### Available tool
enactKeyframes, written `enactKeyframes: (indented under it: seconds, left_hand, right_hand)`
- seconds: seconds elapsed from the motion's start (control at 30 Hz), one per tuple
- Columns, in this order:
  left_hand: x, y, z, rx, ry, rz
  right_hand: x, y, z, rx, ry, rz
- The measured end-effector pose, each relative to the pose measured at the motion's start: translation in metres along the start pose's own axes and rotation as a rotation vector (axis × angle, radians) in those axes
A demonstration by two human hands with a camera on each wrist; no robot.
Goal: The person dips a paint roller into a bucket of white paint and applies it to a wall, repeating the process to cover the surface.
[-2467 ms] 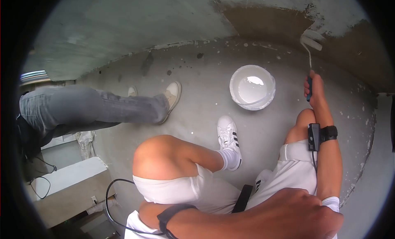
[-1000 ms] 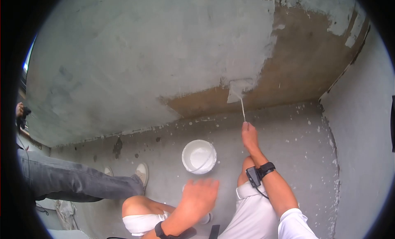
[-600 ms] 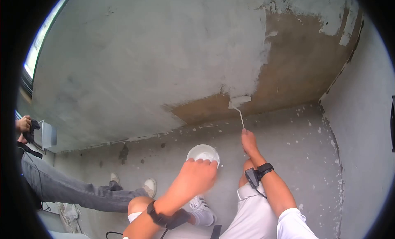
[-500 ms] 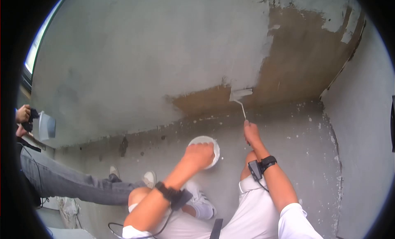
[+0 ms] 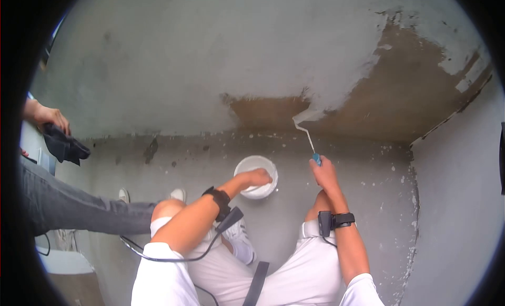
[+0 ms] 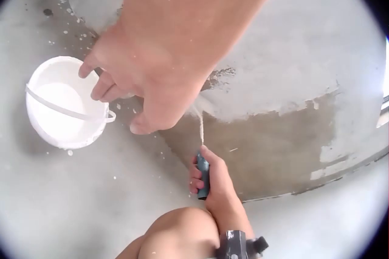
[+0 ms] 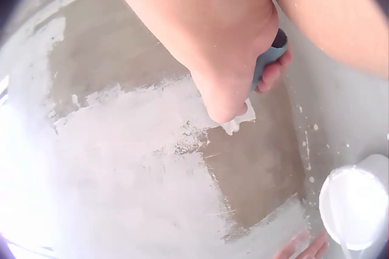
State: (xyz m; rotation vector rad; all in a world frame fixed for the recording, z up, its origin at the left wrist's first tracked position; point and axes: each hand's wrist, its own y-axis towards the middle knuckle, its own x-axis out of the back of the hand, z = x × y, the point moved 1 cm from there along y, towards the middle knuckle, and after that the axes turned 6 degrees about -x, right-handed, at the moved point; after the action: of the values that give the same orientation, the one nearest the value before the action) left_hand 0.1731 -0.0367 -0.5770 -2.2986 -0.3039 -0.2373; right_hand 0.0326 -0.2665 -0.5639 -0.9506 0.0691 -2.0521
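My right hand grips the blue handle of a small paint roller. Its whitish roller head lies against the low part of the wall, where a pale coat meets a brown patch. My left hand reaches over the white bucket on the floor, overlapping it in the head view. In the left wrist view this hand's fingers hang loosely bent beside the rim and handle, holding nothing. White paint shows inside the bucket.
The brown patch of wall runs toward the right corner. Another person's grey-trousered leg and a hand with a dark cloth-like thing are at left. White spots mark the floor; a cable crosses my lap.
My left hand has moved from across my lap forward to the bucket. The roller has shifted from the right part of the brown patch to its left part, still in my right hand.
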Motion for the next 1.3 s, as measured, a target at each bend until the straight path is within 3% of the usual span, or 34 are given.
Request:
enactKeyframes:
  seconds: [0.07, 0.17, 0.27, 0.5, 0.8, 0.87, 1.07, 1.3]
  left_hand:
    - [0.011, 0.022, 0.019, 0.024, -0.001, 0.002]
    - [0.026, 0.016, 0.031, 0.018, -0.068, -0.252]
    - [0.054, 0.035, 0.059, -0.113, 0.282, -0.338]
    - [0.093, 0.046, 0.067, -0.161, 0.561, -0.304]
    - [0.120, 0.070, 0.092, -0.168, 0.522, -0.238]
    - [0.126, 0.045, 0.072, -0.163, 0.409, -0.211]
    - [0.115, 0.034, 0.066, -0.158, 0.556, -0.389]
    - [0.115, 0.027, 0.066, -0.110, 0.528, -0.333]
  right_hand:
    - [0.002, -0.005, 0.009, 0.019, -0.010, 0.068]
    - [0.014, -0.032, 0.030, 0.113, -0.133, 0.074]
    - [0.035, -0.054, 0.054, 0.181, -0.332, 0.120]
    - [0.052, -0.107, 0.087, 0.398, -0.682, 0.045]
    - [-0.015, -0.115, 0.122, 0.566, -0.997, 0.152]
    - [-0.031, -0.117, 0.121, 0.610, -0.986, 0.128]
    - [-0.065, -0.107, 0.114, 0.695, -0.936, 0.125]
    - [-0.088, -0.097, 0.106, 0.682, -1.000, 0.162]
